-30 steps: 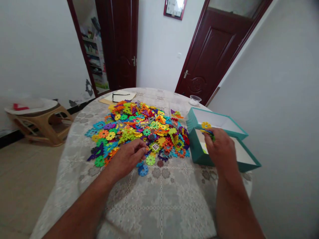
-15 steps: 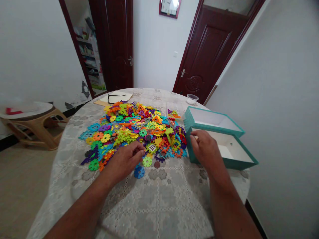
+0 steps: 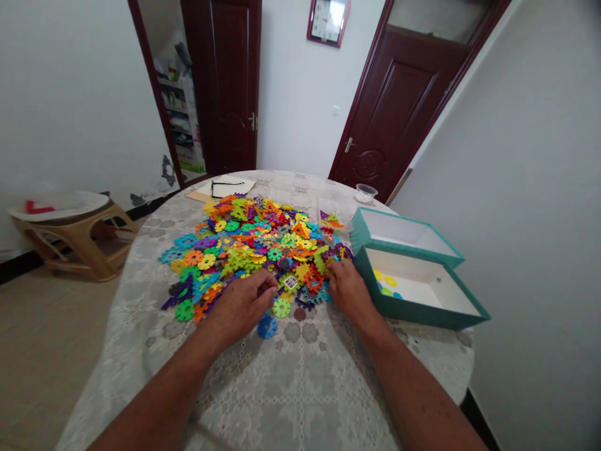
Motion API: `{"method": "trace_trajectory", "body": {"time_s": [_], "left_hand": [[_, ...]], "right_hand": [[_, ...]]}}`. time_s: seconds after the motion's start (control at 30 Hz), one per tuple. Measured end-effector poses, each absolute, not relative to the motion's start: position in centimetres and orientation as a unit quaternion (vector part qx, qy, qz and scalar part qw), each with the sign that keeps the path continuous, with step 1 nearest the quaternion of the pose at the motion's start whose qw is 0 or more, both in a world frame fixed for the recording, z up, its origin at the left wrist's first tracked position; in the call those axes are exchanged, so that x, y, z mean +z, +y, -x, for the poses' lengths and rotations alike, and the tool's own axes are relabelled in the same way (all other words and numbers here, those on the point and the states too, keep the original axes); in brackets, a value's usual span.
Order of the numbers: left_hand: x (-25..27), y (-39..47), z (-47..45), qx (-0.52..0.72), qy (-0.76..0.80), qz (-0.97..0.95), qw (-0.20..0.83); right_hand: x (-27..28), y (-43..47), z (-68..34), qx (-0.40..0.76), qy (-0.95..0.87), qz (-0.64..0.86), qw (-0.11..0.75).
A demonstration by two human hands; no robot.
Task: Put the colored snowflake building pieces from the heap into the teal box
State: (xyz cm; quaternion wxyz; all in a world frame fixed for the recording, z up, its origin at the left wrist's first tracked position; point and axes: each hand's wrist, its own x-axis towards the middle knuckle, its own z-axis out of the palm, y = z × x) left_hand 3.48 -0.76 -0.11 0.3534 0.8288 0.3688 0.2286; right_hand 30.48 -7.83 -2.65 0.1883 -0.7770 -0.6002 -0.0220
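Inward, left fingers and right fingers curl at flat, notched plastic pieces; grip unclear.

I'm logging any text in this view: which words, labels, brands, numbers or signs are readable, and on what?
Nothing can be read.
Wall clock: dial markings too small and blurred to read.
Shelved items: any print too blurred.
Plastic building pieces, teal box: no lettering visible.
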Motion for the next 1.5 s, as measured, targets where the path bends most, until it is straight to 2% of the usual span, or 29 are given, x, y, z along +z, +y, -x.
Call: {"method": "trace_trajectory", "body": {"time_s": [0.2,0.3,0.4,0.47,0.73,0.93,1.03,1.33,1.5], "left_hand": [[-0.4,-0.8,-3.4,0.240,0.359,-0.829,0.354],[-0.3,-1.2,-3.9,0.244,0.372,-0.812,0.379],[-0.1,-1.5,-4.3,0.242,0.382,-0.786,0.422],[0.0,-1.5,-4.3,0.234,0.363,-0.784,0.445],[-1.3,-0.3,-3.2,0.219,0.341,-0.792,0.457],[-0.3,-0.1,-2.9,0.248,0.398,-0.751,0.465],[-0.2,-0.5,-3.2,0.229,0.359,-0.756,0.496],[-1.3,-1.6,-4.3,0.158,0.347,-0.839,0.387],[-1.1,-1.7,-4.2,0.129,0.367,-0.858,0.334]], "right_hand": [[-1.9,-8.5,-29.9,0.008,-0.630,0.669,0.394],[-2.1,-8.8,-28.2,0.136,-0.602,0.646,0.448],[-2.7,-9.1,-26.0,0.301,-0.594,0.598,0.447],[-3.0,-9.3,-24.6,0.352,-0.611,0.566,0.428],[-5.0,-9.4,-23.5,0.408,-0.613,0.510,0.444],[-4.8,-8.5,-24.4,0.370,-0.532,0.592,0.479],[-4.6,-8.3,-24.3,0.389,-0.478,0.603,0.506],[-4.6,-8.4,-23.1,0.546,-0.354,0.530,0.545],[-4.1,-8.7,-22.1,0.576,-0.292,0.487,0.588]]}}
